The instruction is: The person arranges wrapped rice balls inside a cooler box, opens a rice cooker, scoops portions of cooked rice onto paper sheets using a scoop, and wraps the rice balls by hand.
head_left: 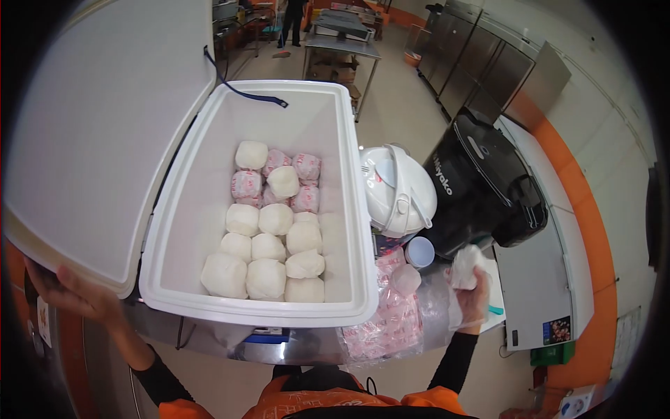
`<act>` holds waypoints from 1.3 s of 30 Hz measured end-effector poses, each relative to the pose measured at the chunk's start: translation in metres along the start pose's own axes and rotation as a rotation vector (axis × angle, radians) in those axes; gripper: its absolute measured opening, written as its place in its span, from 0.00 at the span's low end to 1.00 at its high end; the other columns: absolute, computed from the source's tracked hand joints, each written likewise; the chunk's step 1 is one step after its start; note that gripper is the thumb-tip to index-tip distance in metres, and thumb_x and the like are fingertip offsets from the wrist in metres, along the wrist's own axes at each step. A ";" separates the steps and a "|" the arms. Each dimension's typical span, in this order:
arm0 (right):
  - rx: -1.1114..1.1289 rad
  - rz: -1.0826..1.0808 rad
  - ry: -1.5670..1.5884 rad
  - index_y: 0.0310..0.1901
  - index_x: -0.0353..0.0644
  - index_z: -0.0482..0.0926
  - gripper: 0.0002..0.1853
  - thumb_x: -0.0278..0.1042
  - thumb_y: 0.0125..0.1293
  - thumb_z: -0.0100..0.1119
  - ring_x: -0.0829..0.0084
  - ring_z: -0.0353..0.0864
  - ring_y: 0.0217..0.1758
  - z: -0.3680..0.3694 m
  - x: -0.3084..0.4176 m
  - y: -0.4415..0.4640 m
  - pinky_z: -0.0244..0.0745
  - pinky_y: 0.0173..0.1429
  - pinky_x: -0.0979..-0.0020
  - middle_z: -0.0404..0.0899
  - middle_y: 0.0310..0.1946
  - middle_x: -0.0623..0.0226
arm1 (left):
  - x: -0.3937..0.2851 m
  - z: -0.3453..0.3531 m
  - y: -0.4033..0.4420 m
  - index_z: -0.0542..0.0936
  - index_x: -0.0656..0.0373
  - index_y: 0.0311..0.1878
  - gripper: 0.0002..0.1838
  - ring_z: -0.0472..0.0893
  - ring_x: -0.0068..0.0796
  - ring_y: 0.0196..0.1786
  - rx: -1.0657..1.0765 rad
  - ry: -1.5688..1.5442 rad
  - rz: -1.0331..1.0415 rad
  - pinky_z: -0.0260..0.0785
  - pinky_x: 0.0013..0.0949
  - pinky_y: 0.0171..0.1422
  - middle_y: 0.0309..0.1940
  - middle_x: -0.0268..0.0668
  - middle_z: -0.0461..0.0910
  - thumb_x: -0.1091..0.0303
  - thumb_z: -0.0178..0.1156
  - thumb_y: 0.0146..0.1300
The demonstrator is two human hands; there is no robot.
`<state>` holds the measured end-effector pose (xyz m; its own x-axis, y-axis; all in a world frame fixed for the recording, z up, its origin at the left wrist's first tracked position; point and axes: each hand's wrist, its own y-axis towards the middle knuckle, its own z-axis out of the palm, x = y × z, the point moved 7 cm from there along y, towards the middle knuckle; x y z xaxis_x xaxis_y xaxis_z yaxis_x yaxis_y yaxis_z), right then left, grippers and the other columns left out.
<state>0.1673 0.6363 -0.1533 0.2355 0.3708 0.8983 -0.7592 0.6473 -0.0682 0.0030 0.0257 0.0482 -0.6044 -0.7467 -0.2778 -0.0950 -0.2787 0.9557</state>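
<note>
A white cooler box [363,300] stands before me with its lid [105,133] swung up to the left. My left hand [84,297] grips the lid's lower edge, its fingers partly hidden. Inside the box lie several rounded bundles in plain white paper [266,279], and behind them bundles in red-printed paper [246,185]. On the right, my right hand [474,297] is closed around a crumpled white paper [464,267], with clear plastic hanging below. Nearby on the metal table is a stack of red-printed wrapping sheets [384,321] in clear plastic, a pale round bundle [405,279] resting on it.
Right of the box stand a white rice-cooker-like appliance [398,192], a black Miyako dispenser [467,174] and a pale cup [419,252]. Steel refrigerators [474,56] line the right wall. A metal table [342,45] and a standing person [293,21] are farther back.
</note>
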 end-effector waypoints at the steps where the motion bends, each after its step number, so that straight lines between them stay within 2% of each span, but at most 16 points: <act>1: 0.104 -0.010 0.006 0.62 0.38 0.68 0.29 0.46 0.64 0.55 0.60 0.81 0.45 0.055 0.026 -0.004 0.77 0.46 0.64 0.78 0.48 0.57 | -0.001 0.001 0.001 0.52 0.63 0.70 0.24 0.65 0.39 0.68 0.003 -0.002 0.002 0.61 0.38 0.70 0.69 0.53 0.57 0.64 0.39 0.76; 4: 0.429 0.042 -0.217 0.62 0.32 0.67 0.28 0.40 0.63 0.54 0.60 0.81 0.50 0.189 0.062 0.002 0.74 0.56 0.65 0.77 0.51 0.56 | -0.003 0.002 -0.001 0.51 0.63 0.70 0.25 0.62 0.39 0.70 0.030 0.008 0.001 0.60 0.39 0.71 0.70 0.52 0.56 0.62 0.38 0.76; 6: 0.759 -0.122 -0.473 0.57 0.29 0.72 0.24 0.42 0.67 0.52 0.61 0.75 0.60 0.275 0.051 0.016 0.74 0.57 0.66 0.68 0.62 0.56 | -0.003 0.001 0.001 0.51 0.62 0.70 0.25 0.61 0.39 0.70 0.045 0.039 0.025 0.59 0.39 0.72 0.70 0.52 0.55 0.61 0.37 0.76; 8: 1.072 0.090 -0.726 0.54 0.44 0.79 0.19 0.46 0.68 0.54 0.65 0.71 0.64 0.367 0.008 0.019 0.74 0.56 0.69 0.60 0.68 0.57 | -0.004 0.002 0.003 0.51 0.61 0.70 0.25 0.60 0.39 0.71 0.044 0.052 0.049 0.57 0.41 0.73 0.69 0.51 0.55 0.60 0.37 0.75; 9: 1.240 0.103 -0.794 0.55 0.51 0.80 0.19 0.47 0.67 0.54 0.61 0.73 0.61 0.403 -0.024 0.022 0.74 0.55 0.68 0.60 0.67 0.57 | -0.003 0.001 0.003 0.51 0.60 0.70 0.25 0.60 0.39 0.71 0.048 0.056 0.062 0.57 0.41 0.73 0.69 0.50 0.55 0.60 0.37 0.75; 11: 1.338 0.079 -1.042 0.50 0.47 0.80 0.18 0.48 0.64 0.57 0.64 0.75 0.56 0.452 -0.083 0.017 0.74 0.52 0.67 0.66 0.58 0.57 | -0.005 0.001 0.003 0.51 0.60 0.70 0.25 0.59 0.40 0.72 0.072 0.082 0.094 0.55 0.42 0.74 0.69 0.48 0.55 0.61 0.36 0.75; 16: 1.162 0.126 -1.675 0.35 0.38 0.81 0.19 0.50 0.57 0.62 0.69 0.82 0.43 0.457 -0.181 -0.006 0.75 0.43 0.64 0.81 0.35 0.59 | -0.002 0.001 0.005 0.49 0.59 0.71 0.26 0.56 0.41 0.73 0.116 0.064 0.105 0.54 0.44 0.75 0.69 0.48 0.53 0.60 0.36 0.74; 19: 1.317 0.183 -1.756 0.43 0.40 0.79 0.19 0.47 0.58 0.60 0.67 0.82 0.44 0.438 -0.238 0.005 0.76 0.45 0.64 0.80 0.40 0.58 | 0.001 0.000 0.003 0.46 0.59 0.71 0.28 0.54 0.45 0.74 0.119 0.091 0.091 0.53 0.46 0.75 0.70 0.51 0.52 0.59 0.37 0.73; 23: 1.571 0.466 -1.429 0.53 0.41 0.75 0.21 0.43 0.60 0.58 0.64 0.82 0.46 0.442 -0.265 0.054 0.78 0.48 0.64 0.80 0.46 0.57 | 0.003 0.001 -0.002 0.45 0.59 0.72 0.29 0.54 0.46 0.74 0.095 0.030 0.046 0.55 0.47 0.75 0.72 0.51 0.49 0.61 0.37 0.73; 25: 1.529 0.587 -1.293 0.58 0.42 0.73 0.24 0.41 0.61 0.57 0.62 0.82 0.47 0.440 -0.275 0.097 0.78 0.49 0.63 0.79 0.49 0.56 | 0.003 0.000 -0.002 0.45 0.59 0.72 0.29 0.54 0.47 0.74 0.082 0.039 0.038 0.56 0.47 0.74 0.72 0.52 0.47 0.61 0.37 0.73; 27: 1.349 0.439 -1.425 0.55 0.41 0.75 0.25 0.37 0.54 0.63 0.57 0.82 0.48 0.433 -0.280 0.144 0.78 0.49 0.59 0.81 0.45 0.52 | 0.002 0.000 -0.002 0.45 0.59 0.72 0.29 0.55 0.47 0.74 0.060 0.043 0.010 0.57 0.47 0.74 0.72 0.52 0.47 0.60 0.37 0.73; 31: 1.388 -0.631 -2.376 0.58 0.41 0.73 0.29 0.40 0.53 0.63 0.54 0.81 0.51 0.439 -0.262 0.153 0.78 0.52 0.58 0.80 0.48 0.48 | 0.004 -0.004 -0.005 0.45 0.58 0.72 0.30 0.55 0.46 0.74 0.031 0.086 -0.023 0.58 0.47 0.73 0.72 0.52 0.48 0.57 0.38 0.72; 33: 1.040 -0.503 -2.122 0.61 0.42 0.69 0.32 0.40 0.53 0.62 0.53 0.79 0.55 0.438 -0.245 0.148 0.77 0.54 0.58 0.75 0.54 0.46 | 0.007 -0.007 -0.006 0.45 0.57 0.72 0.30 0.56 0.46 0.73 0.003 0.122 -0.039 0.59 0.47 0.72 0.72 0.51 0.49 0.56 0.38 0.73; 35: 0.725 -0.414 -2.011 0.64 0.45 0.66 0.35 0.40 0.53 0.62 0.50 0.75 0.59 0.431 -0.228 0.133 0.75 0.57 0.57 0.67 0.63 0.46 | 0.000 -0.005 -0.002 0.45 0.56 0.72 0.31 0.58 0.46 0.72 0.015 0.219 0.098 0.60 0.48 0.72 0.72 0.50 0.49 0.55 0.38 0.72; 38: 0.397 -0.500 -1.874 0.65 0.47 0.63 0.36 0.40 0.53 0.62 0.49 0.74 0.61 0.412 -0.261 0.149 0.74 0.60 0.56 0.63 0.65 0.47 | 0.000 -0.007 0.002 0.48 0.56 0.72 0.31 0.61 0.46 0.70 -0.012 0.309 0.072 0.64 0.48 0.69 0.71 0.50 0.50 0.52 0.38 0.72; 39: 0.434 -0.369 -1.831 0.66 0.47 0.63 0.36 0.40 0.54 0.62 0.50 0.73 0.61 0.406 -0.272 0.154 0.74 0.60 0.56 0.63 0.66 0.48 | 0.000 -0.010 0.001 0.50 0.56 0.72 0.31 0.62 0.46 0.69 -0.020 0.332 0.025 0.65 0.49 0.68 0.71 0.51 0.50 0.51 0.38 0.72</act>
<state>-0.2603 0.3651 -0.2325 -0.2162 -0.9644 0.1523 -0.9735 0.2249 0.0419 0.0108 0.0195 0.0481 -0.3156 -0.9083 -0.2745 -0.0658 -0.2676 0.9613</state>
